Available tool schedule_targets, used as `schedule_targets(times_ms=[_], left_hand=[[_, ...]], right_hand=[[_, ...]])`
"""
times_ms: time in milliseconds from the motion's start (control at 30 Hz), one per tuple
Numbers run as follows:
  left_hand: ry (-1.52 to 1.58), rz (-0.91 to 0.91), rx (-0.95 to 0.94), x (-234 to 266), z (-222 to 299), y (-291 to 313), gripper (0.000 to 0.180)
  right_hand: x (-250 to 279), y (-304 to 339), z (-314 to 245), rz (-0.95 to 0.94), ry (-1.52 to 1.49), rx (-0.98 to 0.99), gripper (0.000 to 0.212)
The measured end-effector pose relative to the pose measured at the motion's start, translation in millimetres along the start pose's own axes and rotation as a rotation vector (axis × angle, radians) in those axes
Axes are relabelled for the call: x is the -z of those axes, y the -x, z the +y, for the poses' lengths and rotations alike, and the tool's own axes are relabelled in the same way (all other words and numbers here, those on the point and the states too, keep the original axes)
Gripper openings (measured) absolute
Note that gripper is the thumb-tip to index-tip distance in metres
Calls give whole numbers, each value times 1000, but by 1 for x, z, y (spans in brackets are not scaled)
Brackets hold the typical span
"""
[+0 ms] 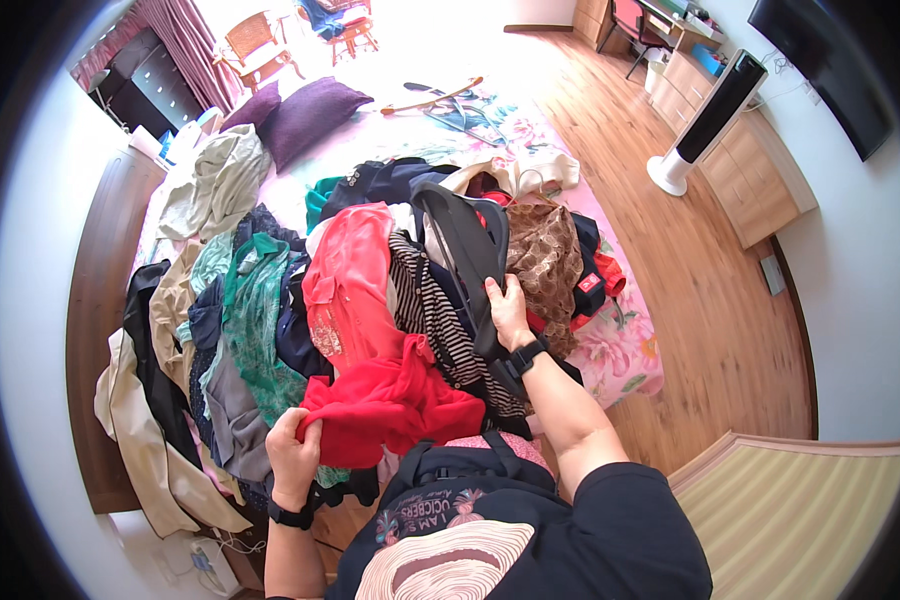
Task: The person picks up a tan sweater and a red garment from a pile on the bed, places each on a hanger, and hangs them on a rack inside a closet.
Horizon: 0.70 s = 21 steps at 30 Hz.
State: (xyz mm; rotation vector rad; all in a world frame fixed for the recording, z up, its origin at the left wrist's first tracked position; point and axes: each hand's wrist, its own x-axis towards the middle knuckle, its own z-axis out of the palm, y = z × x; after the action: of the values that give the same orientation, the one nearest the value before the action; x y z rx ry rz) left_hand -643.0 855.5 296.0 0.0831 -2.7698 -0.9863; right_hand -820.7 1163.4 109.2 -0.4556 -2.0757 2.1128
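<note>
My left hand is closed on the edge of a bright red garment, which stretches bunched in front of my body. My right hand, higher and further right, grips a dark grey item with a smooth looped edge; its exact kind is unclear. Between the two lie a coral red blouse and a black-and-white striped garment. Just beyond my right fingers is a brown patterned cloth. Both wrists wear black bands.
Heaped clothes cover much of the bed, including a green patterned garment and beige trousers. Purple pillows and a hanger lie further back. A tower fan stands on the wooden floor at right.
</note>
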Motion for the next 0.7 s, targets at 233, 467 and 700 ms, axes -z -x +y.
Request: schedule_targets(times_ms=[233,467,700], left_hand=[[51,15,-29,10,-15,-11,17],[361,89,46,40,-26,-53,50],[368,-170,-356,47,-17,-72,35]], right_hand=[[34,48,-74,-220,95,359,21],[85,82,-144,-561,299,384,25],[109,91,-180,-684,453,449,30]])
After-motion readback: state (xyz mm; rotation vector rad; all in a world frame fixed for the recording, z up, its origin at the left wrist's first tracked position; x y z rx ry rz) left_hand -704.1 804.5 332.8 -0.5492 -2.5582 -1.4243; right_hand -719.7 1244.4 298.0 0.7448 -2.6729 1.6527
